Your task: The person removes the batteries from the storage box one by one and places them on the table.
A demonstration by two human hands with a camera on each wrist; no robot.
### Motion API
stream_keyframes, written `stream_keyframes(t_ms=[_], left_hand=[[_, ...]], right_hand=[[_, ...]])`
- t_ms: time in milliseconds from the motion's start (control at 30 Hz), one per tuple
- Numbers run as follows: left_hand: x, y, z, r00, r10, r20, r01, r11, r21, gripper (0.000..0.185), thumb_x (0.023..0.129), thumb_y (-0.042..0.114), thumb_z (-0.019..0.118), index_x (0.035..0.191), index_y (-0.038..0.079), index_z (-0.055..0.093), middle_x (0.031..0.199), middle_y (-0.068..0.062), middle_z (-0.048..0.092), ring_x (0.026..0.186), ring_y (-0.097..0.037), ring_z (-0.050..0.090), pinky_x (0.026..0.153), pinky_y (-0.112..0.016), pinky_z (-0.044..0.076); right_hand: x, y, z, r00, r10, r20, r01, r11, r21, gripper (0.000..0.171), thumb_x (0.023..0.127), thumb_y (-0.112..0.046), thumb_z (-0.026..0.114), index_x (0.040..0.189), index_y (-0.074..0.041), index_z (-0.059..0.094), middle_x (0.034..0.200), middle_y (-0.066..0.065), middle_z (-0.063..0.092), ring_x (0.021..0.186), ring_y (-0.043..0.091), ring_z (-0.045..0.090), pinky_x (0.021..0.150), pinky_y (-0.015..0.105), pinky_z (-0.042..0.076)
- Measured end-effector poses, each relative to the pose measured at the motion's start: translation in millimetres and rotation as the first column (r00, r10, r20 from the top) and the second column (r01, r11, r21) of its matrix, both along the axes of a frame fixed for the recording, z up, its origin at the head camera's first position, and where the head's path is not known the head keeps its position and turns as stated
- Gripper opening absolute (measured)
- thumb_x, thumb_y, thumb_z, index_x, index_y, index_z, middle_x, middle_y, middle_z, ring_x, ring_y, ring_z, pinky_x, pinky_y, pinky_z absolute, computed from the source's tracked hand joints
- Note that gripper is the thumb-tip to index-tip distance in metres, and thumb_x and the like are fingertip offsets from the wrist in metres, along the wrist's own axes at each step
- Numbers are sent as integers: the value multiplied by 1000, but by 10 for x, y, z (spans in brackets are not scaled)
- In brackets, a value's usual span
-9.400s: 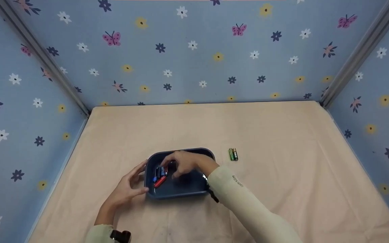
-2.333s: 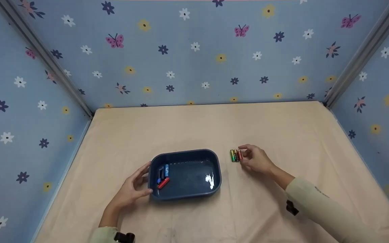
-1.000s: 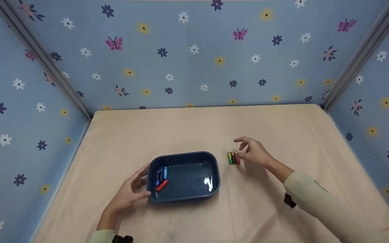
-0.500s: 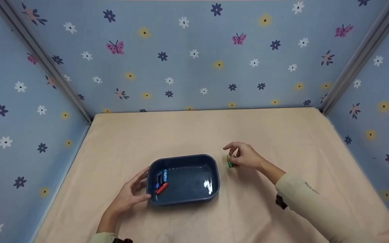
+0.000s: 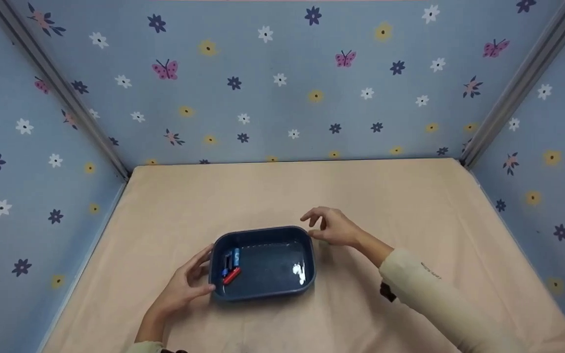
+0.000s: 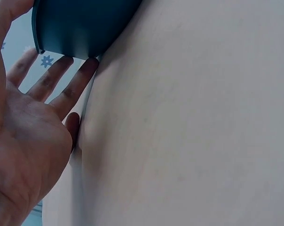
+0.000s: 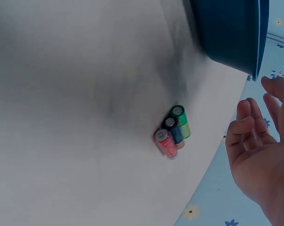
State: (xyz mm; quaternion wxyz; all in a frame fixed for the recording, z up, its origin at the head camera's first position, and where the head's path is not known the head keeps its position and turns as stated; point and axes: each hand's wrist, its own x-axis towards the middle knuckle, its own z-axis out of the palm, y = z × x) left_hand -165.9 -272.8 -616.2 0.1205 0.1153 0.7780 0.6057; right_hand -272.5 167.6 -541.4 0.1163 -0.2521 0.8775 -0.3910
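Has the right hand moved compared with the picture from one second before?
Yes. The right hand moved left toward the blue tray, now beside its far right corner, covering the batteries on the table in the head view.

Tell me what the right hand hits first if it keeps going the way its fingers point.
Probably the far right rim of the blue tray: the right hand is open, fingers aimed left just above it. Height is unclear.

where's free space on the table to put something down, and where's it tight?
Free: the wide strip of table between the tray and the back wall, and the right side beyond the right hand. Tight: the tray's left edge, where the left hand rests, and its right side, where three batteries lie under the right hand.
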Motion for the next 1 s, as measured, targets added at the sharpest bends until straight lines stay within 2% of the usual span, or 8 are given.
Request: stream_keyframes(t_ms=[233,467,800,1000], left_hand=[[37,-13,34,999,38,23,-37,999,-29,95,97,5,85,178,15,35,180,-21,44,157,-44,56,117,-12,46],[5,3,12,1000,20,25,-19,999,-36,95,98,9,85,178,17,34,181,-20,42,159,-47,54,118,-11,43],[-30,43,-1,999,30,24,-29,999,-34,94,97,7,85,178,18,37,180,-18,44,159,-44,53,118,-10,44],[-1,27,-14,1000,12,-2,-12,1000,-26,94,98,7,84,178,15,35,180,-23,44,160,-51,50,118,-11,45]], right_hand=[[-11,-266,29,997,72,-32,-72,997,-13,35,102,-7,77,137,-2,76,117,18,78,84,12,62,82,27,56],[-12,-461,80,992,118,-41,-118,993,-9,34,103,-6,78,137,-3,76,117,19,78,81,7,59,81,25,55],[-22,-764,226,979,192,-65,-191,981,23,35,105,-9,77,140,-6,76,122,18,80,85,11,64,86,31,59],[22,-1007,338,975,214,-67,-213,977,18,34,104,-9,77,139,-9,77,122,16,80,87,16,68,87,32,61]])
